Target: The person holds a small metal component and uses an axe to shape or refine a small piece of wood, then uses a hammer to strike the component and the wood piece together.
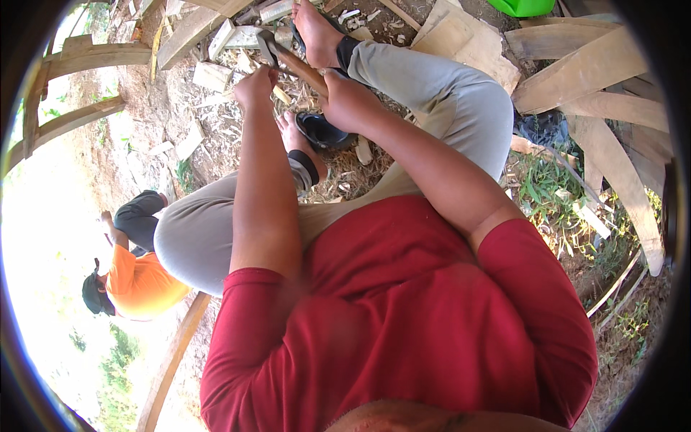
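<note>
My right hand (347, 103) is closed around the lower part of a wooden handle. That handle belongs to a hatchet-like tool (302, 70) with a dark, narrow metal head at its upper left end. Just left of the handle, below the tool's head, my left hand (255, 86) is closed with its fingers curled. What it grips, if anything, is too small and too hidden to make out. Both hands are held out over the ground between my bent legs, beside my bare feet. A black sandal (324, 131) lies below the tool.
Wood chips and offcuts (212, 75) litter the ground. Curved timbers (612, 173) stand at the right, and more beams (86, 61) at the upper left. A flat board (461, 43) lies beyond my right leg, near a green container (522, 6). A person in orange (147, 284) sits at the left.
</note>
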A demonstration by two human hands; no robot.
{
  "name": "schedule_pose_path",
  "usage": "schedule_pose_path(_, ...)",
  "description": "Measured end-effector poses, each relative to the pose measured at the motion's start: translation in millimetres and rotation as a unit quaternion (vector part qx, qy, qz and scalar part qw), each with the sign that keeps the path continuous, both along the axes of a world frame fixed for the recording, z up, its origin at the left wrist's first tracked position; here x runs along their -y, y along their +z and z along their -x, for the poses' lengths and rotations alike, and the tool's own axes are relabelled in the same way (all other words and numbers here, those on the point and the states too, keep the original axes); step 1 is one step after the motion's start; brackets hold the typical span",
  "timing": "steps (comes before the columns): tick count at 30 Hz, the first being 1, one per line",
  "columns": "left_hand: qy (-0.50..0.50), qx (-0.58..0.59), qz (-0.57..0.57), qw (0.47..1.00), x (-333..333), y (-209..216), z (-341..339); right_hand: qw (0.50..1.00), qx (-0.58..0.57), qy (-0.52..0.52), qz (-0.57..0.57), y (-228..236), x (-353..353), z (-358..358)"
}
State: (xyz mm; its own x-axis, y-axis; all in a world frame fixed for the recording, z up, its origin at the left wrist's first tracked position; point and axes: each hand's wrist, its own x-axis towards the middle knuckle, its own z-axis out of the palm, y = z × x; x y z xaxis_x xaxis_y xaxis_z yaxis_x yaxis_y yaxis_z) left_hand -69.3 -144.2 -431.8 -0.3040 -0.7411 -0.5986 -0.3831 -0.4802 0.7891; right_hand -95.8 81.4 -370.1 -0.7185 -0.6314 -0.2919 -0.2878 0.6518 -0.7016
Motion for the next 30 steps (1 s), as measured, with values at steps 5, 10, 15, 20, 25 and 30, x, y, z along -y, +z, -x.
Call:
schedule_pose_path(5, -0.005, -0.003, -0.007, 1.000, 4.1, -1.7, -2.4, 0.999, 0.010, 0.029, -0.030, 1.5, 5.2, 13.0)
schedule_pose_path(10, -0.022, 0.022, 0.002, 1.000, -2.2, 3.1, -1.2, 0.999, 0.016, 0.017, -0.040, 2.2, 4.0, 10.1)
schedule_pose_path(15, 0.010, -0.032, -0.010, 0.999, 6.9, -5.5, -6.0, 0.999, 0.008, 0.004, -0.048, -9.9, -6.4, 7.8)
schedule_pose_path(20, -0.009, -0.007, 0.014, 1.000, 6.1, -10.5, -1.1, 0.999, 0.033, -0.006, -0.024, 27.5, -0.1, 14.8)
schedule_pose_path(25, -0.024, 0.000, 0.014, 1.000, 1.6, -5.9, 3.4, 0.998, 0.030, 0.024, -0.056, -0.4, -2.3, 3.4)
schedule_pose_path(30, 0.012, -0.036, -0.011, 0.999, 5.9, -13.4, -2.2, 0.998, 0.031, 0.003, -0.055, -4.6, -5.5, 5.8)
